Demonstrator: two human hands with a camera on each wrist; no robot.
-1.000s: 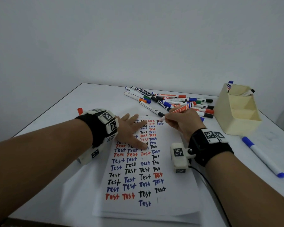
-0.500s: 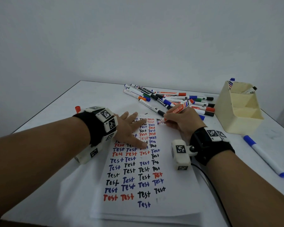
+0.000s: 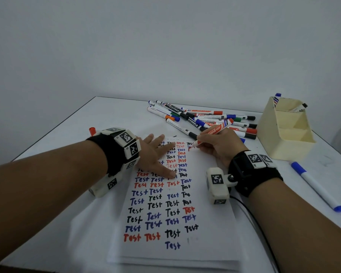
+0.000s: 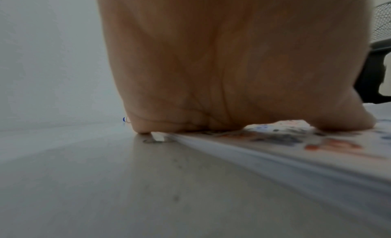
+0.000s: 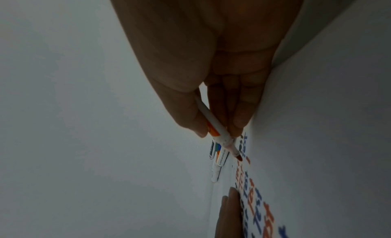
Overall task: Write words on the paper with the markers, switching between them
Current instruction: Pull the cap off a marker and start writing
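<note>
From my remote seat: the paper (image 3: 211, 229), a sheet filled with rows of "Test" in black, blue and red, lies on the white counter (image 3: 71, 138) between my two forearms, on top of further loose sheets. My left hand (image 3: 156, 154) lies flat on the sheet's far left part, fingers straight and spread, pressing it down. Across from it, my right hand (image 3: 219, 146) pinches a red marker (image 3: 215, 132) between thumb and fingers, its uncapped tip touching the paper near the far right corner, just beside a red stroke. To the right of my right wrist a capped blue marker (image 3: 317, 188) lies alone on the counter. Beyond the right hand sits a loose pile of markers (image 3: 201, 119), and further right a cream pen holder (image 3: 285, 133) with a couple of markers standing in its back compartment. A red cap (image 3: 92, 131) shows just behind my left wrist.
</note>
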